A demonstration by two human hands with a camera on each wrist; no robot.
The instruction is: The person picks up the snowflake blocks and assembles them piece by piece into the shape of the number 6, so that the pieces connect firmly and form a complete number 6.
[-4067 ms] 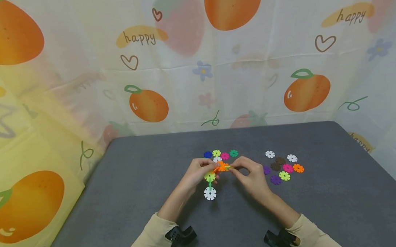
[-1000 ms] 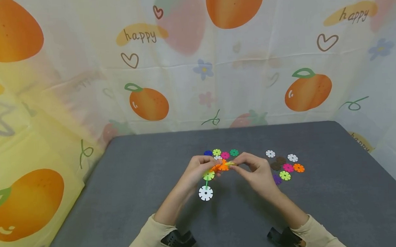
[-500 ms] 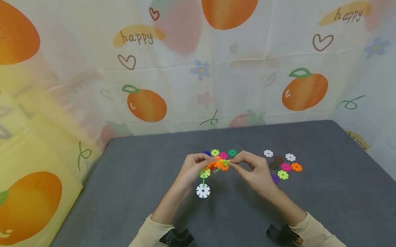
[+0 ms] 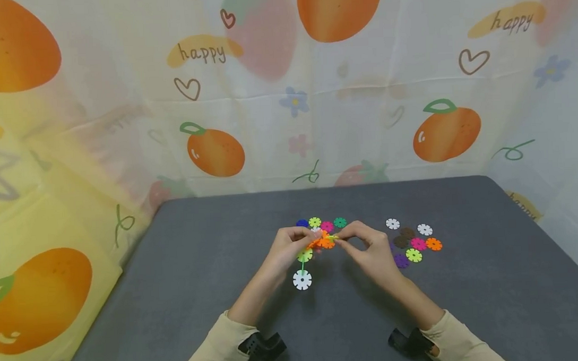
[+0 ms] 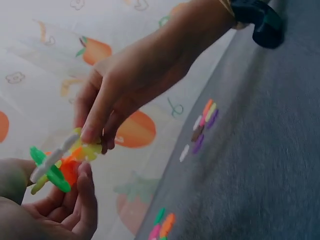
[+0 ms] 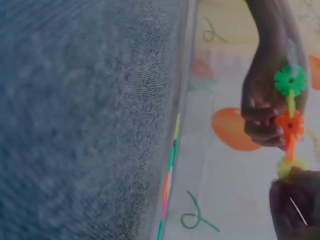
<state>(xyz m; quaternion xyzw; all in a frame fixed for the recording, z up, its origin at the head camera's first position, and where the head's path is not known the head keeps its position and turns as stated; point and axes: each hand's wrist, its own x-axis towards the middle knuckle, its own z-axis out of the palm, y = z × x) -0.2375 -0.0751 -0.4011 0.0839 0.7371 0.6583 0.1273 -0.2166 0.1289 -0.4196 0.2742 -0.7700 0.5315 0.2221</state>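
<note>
Above the table my left hand (image 4: 286,248) pinches a linked chain of notched plastic snowflake discs by its orange discs (image 4: 327,242). From that grip hang a yellow-green disc (image 4: 305,255), a green disc seen edge-on (image 4: 302,266) and, lowest, a white disc (image 4: 302,280). Thumb and forefinger of my right hand (image 4: 371,250) pinch another yellow disc (image 6: 290,167) at the chain's right end. It meets an orange disc (image 6: 290,125) edge to edge in the right wrist view. The green disc (image 5: 50,169) crosses the white one in the left wrist view. My left fingers partly hide the orange discs.
Loose discs lie behind my hands, among them a green one (image 4: 340,222) and a pink one (image 4: 326,226). To the right is a second scattered group with white (image 4: 425,229), orange (image 4: 433,244), brown and purple discs. A fruit-print curtain (image 4: 259,144) stands behind the grey table (image 4: 214,231).
Both hands keep their grip close together. The yellow disc at my right fingertips showed more of its face half a second ago and is now nearly edge-on. The hanging white disc has shifted slightly right.
</note>
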